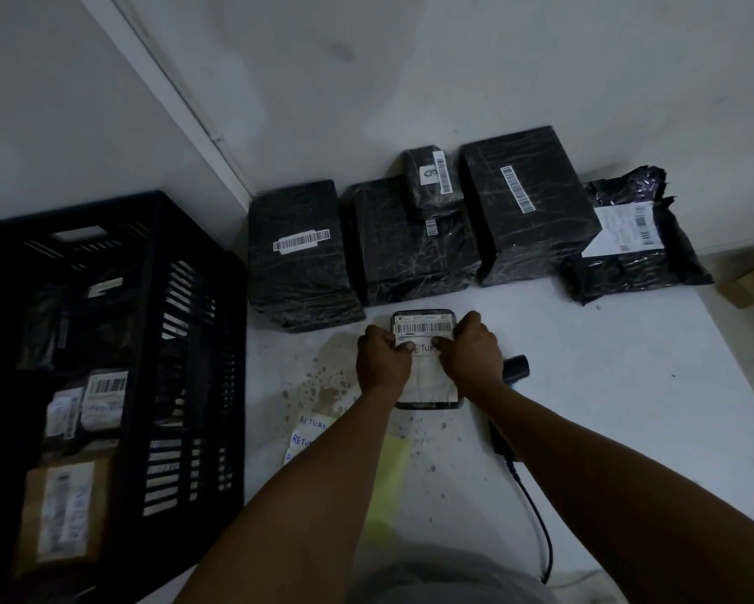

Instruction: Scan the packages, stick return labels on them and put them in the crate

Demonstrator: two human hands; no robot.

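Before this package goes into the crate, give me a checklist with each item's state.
1. Return label on the small package: ok, both hands press it on.
2. Label stuck flat all round: cannot tell, the left hand and right hand cover its ends.
3. Package barcode left uncovered: ok.
4. Package scanned: cannot tell; the scanner lies on the table.
5. Crate within reach, with room: ok, at the left.
6. Spare labels ready: ok.

Dim, bluish light throughout. The crate interior sinks into near-black shadow (left side). Wide-angle bending curves the edges; detail is soft.
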